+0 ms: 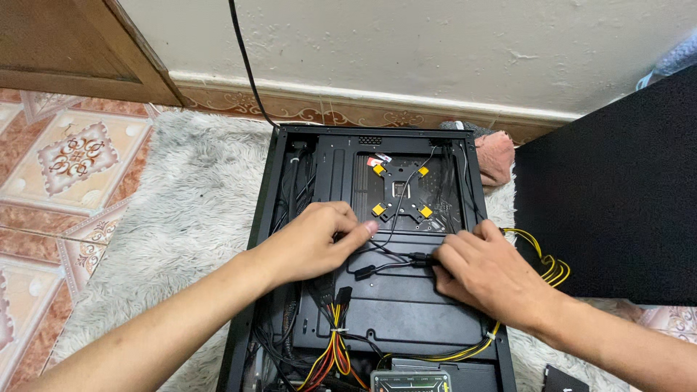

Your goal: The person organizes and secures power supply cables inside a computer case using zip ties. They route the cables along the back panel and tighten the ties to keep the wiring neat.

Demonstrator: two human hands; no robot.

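Wire bundle: red, yellow and black wires (pixel 332 354) are seen at the near edge of the open black metal computer case (pixel 270 190).
Left hand (pixel 311 243): fingers are pressed on thin black cables (pixel 385 254).
Right hand (pixel 483 272): a black cable connector (pixel 420 258) is pinched.
Backplate: black cross-shaped bracket with yellow corners (pixel 400 190) is mounted farther back.
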